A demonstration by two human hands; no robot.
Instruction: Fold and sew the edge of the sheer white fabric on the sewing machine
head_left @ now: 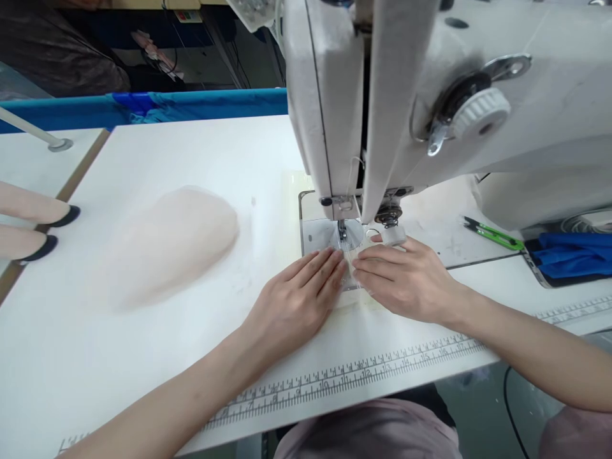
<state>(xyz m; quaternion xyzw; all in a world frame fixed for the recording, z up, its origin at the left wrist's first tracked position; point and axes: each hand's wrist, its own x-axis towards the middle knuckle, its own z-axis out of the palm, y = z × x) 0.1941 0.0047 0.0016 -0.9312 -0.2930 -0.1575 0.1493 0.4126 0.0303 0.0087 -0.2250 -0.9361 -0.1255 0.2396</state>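
Below the sewing machine head, my left hand lies flat, its fingers stretched toward the presser foot. From the other side my right hand reaches in, fingers extended and low on the metal needle plate. Its thumb is partly hidden behind the machine's parts. In the narrow gap between both sets of fingertips shows a thin, nearly see-through strip; its kind and edges are hard to make out. Both hands seem to rest on it or right beside it.
A pale beige, thin-looking piece lies on the white tabletop. Two beige rounded shapes with black ends are at left. Green thread snips and blue cloth lie at right. A printed ruler runs along the front edge.
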